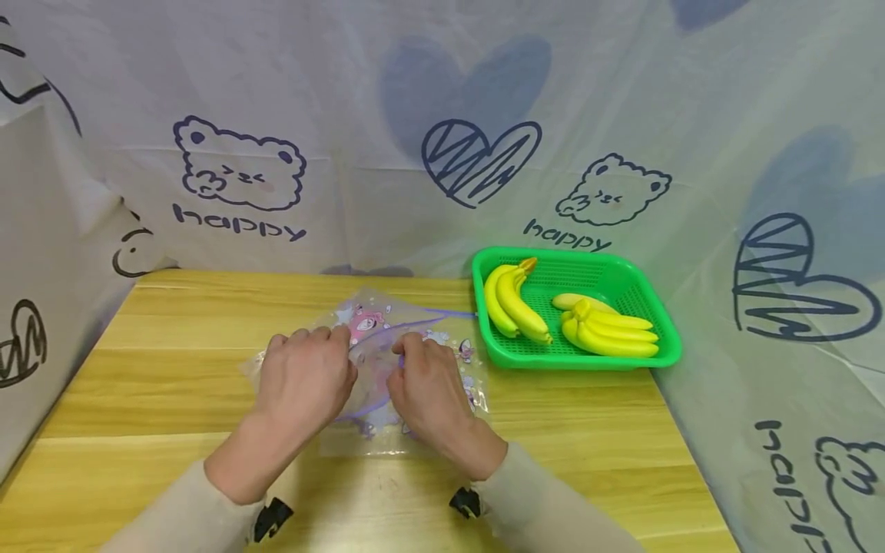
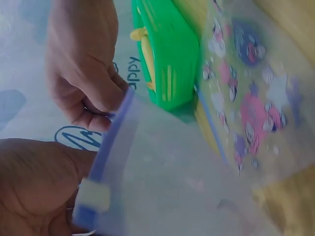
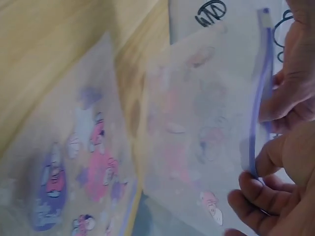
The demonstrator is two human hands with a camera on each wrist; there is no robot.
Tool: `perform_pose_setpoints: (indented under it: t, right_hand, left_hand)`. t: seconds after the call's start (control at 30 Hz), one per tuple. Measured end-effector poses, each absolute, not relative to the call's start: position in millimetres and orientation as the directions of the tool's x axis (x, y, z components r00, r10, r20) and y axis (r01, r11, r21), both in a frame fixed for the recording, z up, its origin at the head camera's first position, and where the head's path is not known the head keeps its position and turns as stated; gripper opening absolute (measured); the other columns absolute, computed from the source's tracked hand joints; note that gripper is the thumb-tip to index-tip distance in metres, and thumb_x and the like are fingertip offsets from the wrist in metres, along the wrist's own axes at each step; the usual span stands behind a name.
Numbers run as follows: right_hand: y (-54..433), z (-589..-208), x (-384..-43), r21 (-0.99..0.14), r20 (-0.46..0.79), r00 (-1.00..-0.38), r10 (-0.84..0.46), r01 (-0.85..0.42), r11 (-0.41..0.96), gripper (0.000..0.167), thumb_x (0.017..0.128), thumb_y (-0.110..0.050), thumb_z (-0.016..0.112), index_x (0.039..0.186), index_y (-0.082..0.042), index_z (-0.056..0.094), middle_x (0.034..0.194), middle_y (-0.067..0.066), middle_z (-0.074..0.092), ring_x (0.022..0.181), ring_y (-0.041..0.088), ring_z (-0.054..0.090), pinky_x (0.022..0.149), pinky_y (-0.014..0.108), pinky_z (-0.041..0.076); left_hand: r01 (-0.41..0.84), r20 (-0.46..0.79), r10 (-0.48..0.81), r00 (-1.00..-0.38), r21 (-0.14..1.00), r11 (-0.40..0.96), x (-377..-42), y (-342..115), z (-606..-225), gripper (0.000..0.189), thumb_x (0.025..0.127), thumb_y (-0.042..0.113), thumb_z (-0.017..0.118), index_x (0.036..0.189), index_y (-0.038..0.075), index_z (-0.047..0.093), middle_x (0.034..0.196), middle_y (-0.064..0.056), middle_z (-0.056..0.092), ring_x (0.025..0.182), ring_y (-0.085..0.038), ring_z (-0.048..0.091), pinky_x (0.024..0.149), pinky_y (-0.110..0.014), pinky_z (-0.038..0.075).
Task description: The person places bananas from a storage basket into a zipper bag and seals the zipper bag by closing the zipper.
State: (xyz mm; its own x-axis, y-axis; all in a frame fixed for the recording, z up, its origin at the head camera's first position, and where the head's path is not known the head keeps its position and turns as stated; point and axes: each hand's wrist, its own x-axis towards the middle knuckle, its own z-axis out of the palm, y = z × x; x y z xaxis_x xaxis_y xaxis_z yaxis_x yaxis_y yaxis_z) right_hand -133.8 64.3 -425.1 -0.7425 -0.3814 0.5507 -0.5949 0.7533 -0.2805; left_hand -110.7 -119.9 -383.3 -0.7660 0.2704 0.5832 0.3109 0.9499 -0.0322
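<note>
zip bag (image 2: 162, 172), held two-handed

fingers (image 3: 262, 197): both sets curled, clamped on the bag's purple edge (image 3: 267, 56). left hand (image 1: 306, 375), right hand (image 1: 434, 390): side by side, backs upward, forearms (image 1: 190, 508) slanting inward. bag: held above the table (image 1: 166, 369), near a second printed bag (image 2: 266, 93). to the right: green basket (image 1: 574, 361) of bananas (image 1: 611, 334).

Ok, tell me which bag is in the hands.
The bag pinched along its purple strip by the left hand and right hand; the other bag lies on the table.
</note>
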Motion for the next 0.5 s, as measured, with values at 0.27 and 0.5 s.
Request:
perform_pose_setpoints:
  t: [0.27, 0.5]
  right_hand:
    - [71.7, -398.2, -152.7, -0.218, 0.379, -0.748, -0.545, -0.645, 0.733, 0.014, 0.091, -0.002, 0.059, 0.105, -0.003, 0.057, 0.068, 0.003, 0.056, 0.067, 0.025, 0.051, 0.065, 0.035, 0.045]
    - [88.4, -377.1, -171.6, -0.234, 0.202, -0.853, -0.481, -0.519, 0.822, 0.012, 0.095, -0.007, 0.056, 0.106, -0.006, 0.062, 0.079, 0.004, 0.062, 0.078, 0.026, 0.059, 0.067, 0.037, 0.050]
  left_hand:
    - [0.248, 0.272, 0.225, -0.936, 0.052, 0.967, -120.8, -145.8, -353.0, 0.010, 0.088, 0.011, 0.065, 0.078, 0.010, 0.062, 0.067, -0.007, 0.057, 0.064, -0.030, 0.054, 0.058, -0.044, 0.041]
    - [0.129, 0.005, 0.129, -0.992, 0.130, 0.983, -109.3, -163.4, -313.9, 0.010, 0.090, 0.017, 0.061, 0.083, 0.012, 0.065, 0.070, -0.004, 0.058, 0.065, -0.027, 0.052, 0.060, -0.043, 0.039]
